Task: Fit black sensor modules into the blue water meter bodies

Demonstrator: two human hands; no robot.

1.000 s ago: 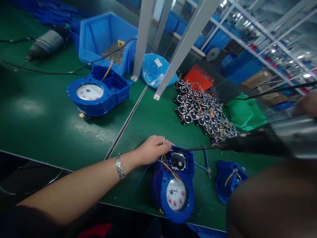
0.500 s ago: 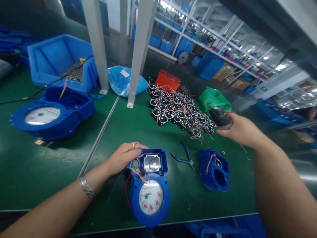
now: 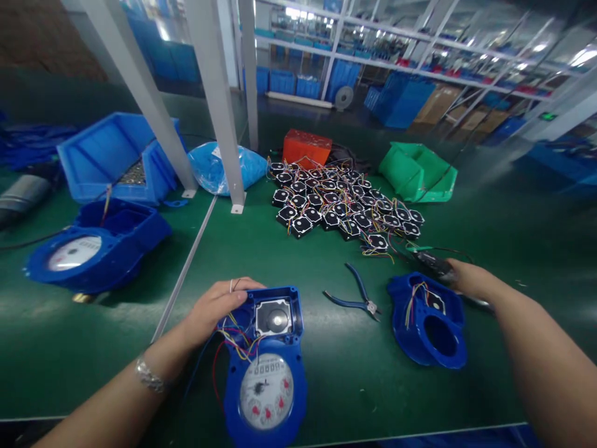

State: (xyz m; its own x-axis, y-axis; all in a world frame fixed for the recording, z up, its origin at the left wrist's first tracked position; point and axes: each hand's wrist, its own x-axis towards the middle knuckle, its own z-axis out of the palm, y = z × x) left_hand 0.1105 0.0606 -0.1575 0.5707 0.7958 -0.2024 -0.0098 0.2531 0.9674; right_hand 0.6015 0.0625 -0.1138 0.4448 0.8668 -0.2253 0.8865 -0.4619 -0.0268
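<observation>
A blue water meter (image 3: 265,373) lies near the table's front edge, its white dial facing up and its top compartment open with coloured wires spilling out. My left hand (image 3: 215,308) is closed on the meter's upper left corner, fingers pinching the wires (image 3: 236,339). My right hand (image 3: 467,280) rests low on the table at the right, closed around a dark hand tool (image 3: 431,261) that lies flat. Just in front of that hand sits a blue meter cover (image 3: 431,323) with wires inside. Blue-handled pliers (image 3: 357,300) lie between meter and cover.
A pile of several black wired modules (image 3: 345,208) fills the table's middle. Behind it stand an orange box (image 3: 306,148) and a green bin (image 3: 417,171). At the left are a second blue meter (image 3: 88,249), a blue bin (image 3: 114,155), a blue bag (image 3: 224,167) and white frame posts (image 3: 219,106).
My right hand has come down from the air to the table with the dark tool. The view swung right and up. My left hand has stayed on the meter.
</observation>
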